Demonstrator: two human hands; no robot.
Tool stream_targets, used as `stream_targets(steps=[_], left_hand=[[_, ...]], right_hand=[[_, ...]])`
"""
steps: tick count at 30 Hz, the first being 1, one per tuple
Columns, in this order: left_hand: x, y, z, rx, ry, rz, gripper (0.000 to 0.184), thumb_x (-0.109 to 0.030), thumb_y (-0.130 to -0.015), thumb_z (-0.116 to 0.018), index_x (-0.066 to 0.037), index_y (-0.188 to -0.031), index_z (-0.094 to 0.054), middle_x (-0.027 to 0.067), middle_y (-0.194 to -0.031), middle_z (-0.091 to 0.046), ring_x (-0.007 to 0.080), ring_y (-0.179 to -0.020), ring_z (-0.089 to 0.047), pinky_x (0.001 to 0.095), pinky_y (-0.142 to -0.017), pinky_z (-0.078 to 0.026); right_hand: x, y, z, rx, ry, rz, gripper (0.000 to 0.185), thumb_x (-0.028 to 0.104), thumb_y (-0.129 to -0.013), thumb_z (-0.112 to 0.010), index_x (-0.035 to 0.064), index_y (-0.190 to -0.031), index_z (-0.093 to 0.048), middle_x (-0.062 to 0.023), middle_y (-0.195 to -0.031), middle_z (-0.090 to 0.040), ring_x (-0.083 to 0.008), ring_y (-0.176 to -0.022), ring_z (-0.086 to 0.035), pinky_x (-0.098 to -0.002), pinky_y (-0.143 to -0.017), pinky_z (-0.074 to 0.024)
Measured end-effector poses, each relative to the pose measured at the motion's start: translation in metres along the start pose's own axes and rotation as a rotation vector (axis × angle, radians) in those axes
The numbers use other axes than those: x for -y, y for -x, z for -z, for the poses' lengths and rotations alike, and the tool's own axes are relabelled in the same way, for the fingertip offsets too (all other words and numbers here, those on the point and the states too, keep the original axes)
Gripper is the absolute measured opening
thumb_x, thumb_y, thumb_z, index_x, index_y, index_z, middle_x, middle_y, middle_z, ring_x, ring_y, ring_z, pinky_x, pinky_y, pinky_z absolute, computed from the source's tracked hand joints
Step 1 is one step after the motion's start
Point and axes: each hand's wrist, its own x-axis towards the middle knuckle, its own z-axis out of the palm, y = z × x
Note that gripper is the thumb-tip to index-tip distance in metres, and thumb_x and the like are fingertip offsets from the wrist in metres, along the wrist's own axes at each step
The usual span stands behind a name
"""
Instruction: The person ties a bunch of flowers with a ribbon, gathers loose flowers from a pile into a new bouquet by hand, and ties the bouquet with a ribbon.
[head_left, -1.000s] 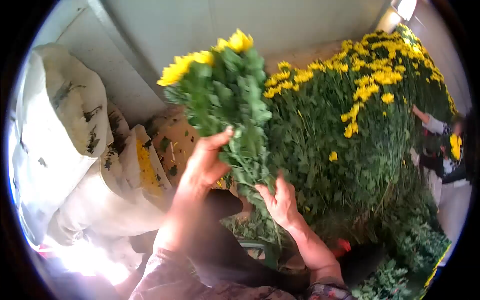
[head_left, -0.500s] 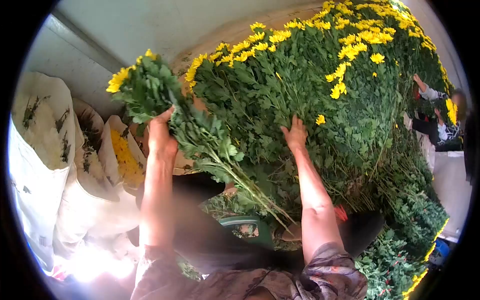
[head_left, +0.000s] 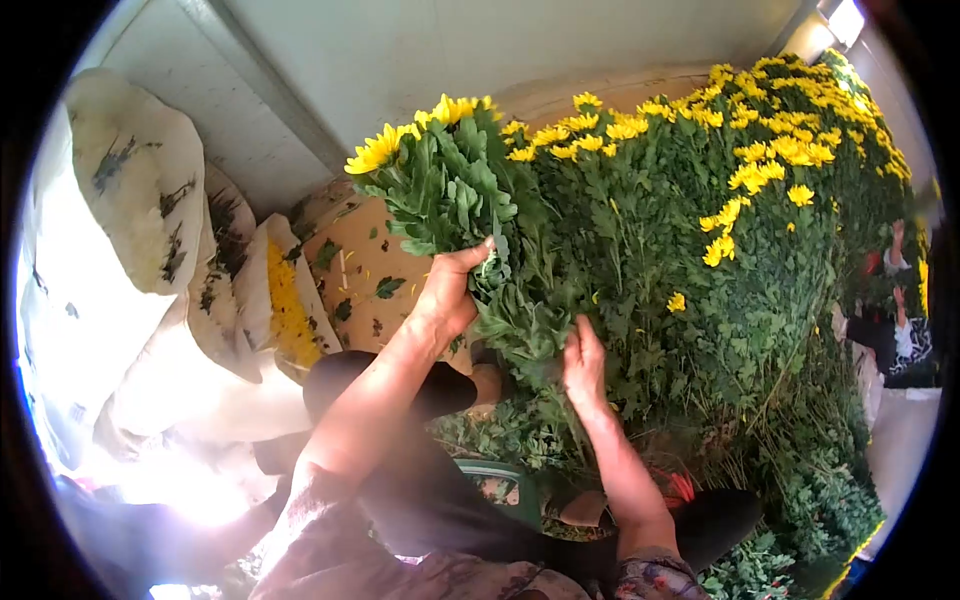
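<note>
My left hand (head_left: pixel 447 290) is wrapped round a bunch of yellow chrysanthemums (head_left: pixel 455 195), held upright with the blooms at the top. Large green leaves hide most of its stems. Lower down, my right hand (head_left: pixel 583 365) is closed at the bunch's leafy lower part, fingers partly hidden by leaves. Just beyond both hands lies a big heap of chrysanthemums (head_left: pixel 700 270), yellow heads along its far edge and stems toward me.
White sacks (head_left: pixel 130 200) stand at the left, one holding yellow petals (head_left: pixel 290 305). Between my legs is a green plastic stool or crate (head_left: pixel 510 490). Cardboard (head_left: pixel 370 270) with scattered leaves lies ahead. Another person (head_left: pixel 890 330) sits at the far right.
The bunch in my left hand has swung more upright and shifted right in view. My right hand has moved from the heap to the bunch's lower part. The whole view has also shifted.
</note>
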Motion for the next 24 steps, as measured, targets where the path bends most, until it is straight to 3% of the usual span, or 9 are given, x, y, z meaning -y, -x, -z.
stream_targets(steps=[2, 7, 9, 11, 12, 15, 18, 20, 24], left_hand=[[-0.001, 0.001, 0.006, 0.011, 0.031, 0.039, 0.025, -0.014, -0.089, -0.063, 0.004, -0.106, -0.063, 0.0096, -0.099, -0.066, 0.02, -0.086, -0.063, 0.0367, -0.082, -0.052], [0.001, 0.007, 0.015, 0.007, -0.012, 0.025, 0.029, -0.016, -0.088, -0.064, 0.005, -0.108, -0.062, 0.0105, -0.1, -0.066, 0.0203, -0.085, -0.063, 0.0373, -0.081, -0.052], [-0.007, 0.023, -0.001, -0.109, -0.173, -0.015, 0.032, -0.016, -0.085, -0.067, 0.004, -0.109, -0.061, 0.0095, -0.101, -0.066, 0.0204, -0.084, -0.062, 0.0366, -0.077, -0.052], [-0.024, 0.033, 0.0, -0.195, -0.352, -0.063, 0.062, -0.027, -0.075, -0.068, -0.004, -0.129, -0.047, 0.0147, -0.142, -0.037, 0.0323, -0.13, -0.031, 0.0496, -0.11, -0.021], [-0.037, 0.034, 0.0, -0.458, -0.381, -0.109, 0.055, -0.023, -0.075, -0.067, -0.005, -0.124, -0.052, 0.0135, -0.14, -0.039, 0.0308, -0.128, -0.035, 0.0491, -0.107, -0.027], [-0.084, 0.027, 0.047, -0.278, -0.153, -0.436, 0.039, -0.008, -0.081, -0.059, 0.001, -0.119, -0.055, 0.0124, -0.108, -0.063, 0.0247, -0.094, -0.063, 0.0376, -0.082, -0.053], [-0.094, 0.027, 0.044, -0.365, -0.044, -0.446, 0.035, -0.001, -0.082, -0.057, 0.001, -0.117, -0.057, 0.0098, -0.109, -0.063, 0.0235, -0.093, -0.062, 0.037, -0.083, -0.052], [-0.084, 0.017, 0.043, -0.354, -0.047, -0.511, 0.035, 0.0, -0.082, -0.058, 0.001, -0.117, -0.058, 0.0095, -0.11, -0.063, 0.023, -0.094, -0.062, 0.036, -0.083, -0.051], [-0.081, 0.015, 0.045, -0.313, -0.147, -0.443, 0.038, -0.009, -0.08, -0.061, -0.005, -0.118, -0.058, 0.0057, -0.108, -0.063, 0.0215, -0.094, -0.061, 0.0349, -0.084, -0.049]], right_hand=[[-0.001, 0.013, -0.011, -0.019, -0.151, 0.126, 0.03, 0.012, -0.099, -0.038, 0.0032, -0.124, -0.05, -0.0111, -0.1, -0.063, -0.0169, -0.084, -0.059, -0.0329, -0.071, -0.0517], [0.001, 0.037, -0.025, -0.008, -0.164, 0.316, 0.032, -0.007, -0.088, -0.043, 0.0022, -0.117, -0.053, -0.0131, -0.097, -0.063, -0.0212, -0.086, -0.061, -0.0307, -0.072, -0.0491], [0.01, 0.051, -0.03, 0.028, -0.235, 0.464, 0.033, -0.006, -0.087, -0.046, 0.0032, -0.119, -0.053, -0.0147, -0.098, -0.063, -0.0255, -0.085, -0.063, -0.0314, -0.072, -0.0499], [0.021, 0.039, -0.016, 0.2, -0.088, 0.487, 0.038, 0.013, -0.091, -0.057, 0.0015, -0.126, -0.049, -0.0198, -0.11, -0.061, -0.0321, -0.103, -0.059, -0.0398, -0.085, -0.0489], [0.004, 0.023, -0.019, 0.172, 0.094, 0.606, 0.047, 0.023, -0.092, -0.06, 0.0012, -0.13, -0.046, -0.0217, -0.114, -0.06, -0.034, -0.11, -0.057, -0.0429, -0.089, -0.0476], [-0.045, -0.03, -0.03, -0.022, 0.22, 0.332, 0.066, 0.04, -0.089, -0.062, 0.0023, -0.137, -0.039, -0.0249, -0.12, -0.057, -0.0377, -0.116, -0.052, -0.0465, -0.092, -0.0451], [-0.084, -0.048, -0.049, 0.018, 0.675, 0.259, 0.074, 0.043, -0.087, -0.063, 0.005, -0.143, -0.032, -0.0253, -0.117, -0.059, -0.0371, -0.111, -0.056, -0.0445, -0.091, -0.0461], [-0.08, -0.058, -0.058, 0.359, 0.645, -0.126, 0.072, 0.042, -0.088, -0.062, -0.0002, -0.14, -0.036, -0.0249, -0.111, -0.062, -0.0362, -0.104, -0.059, -0.0433, -0.091, -0.0453], [-0.041, -0.036, -0.019, -0.062, -0.017, -0.104, 0.058, 0.039, -0.094, -0.052, -0.008, -0.129, -0.049, -0.0254, -0.123, -0.057, -0.0343, -0.116, -0.055, -0.0392, -0.099, -0.0412]])
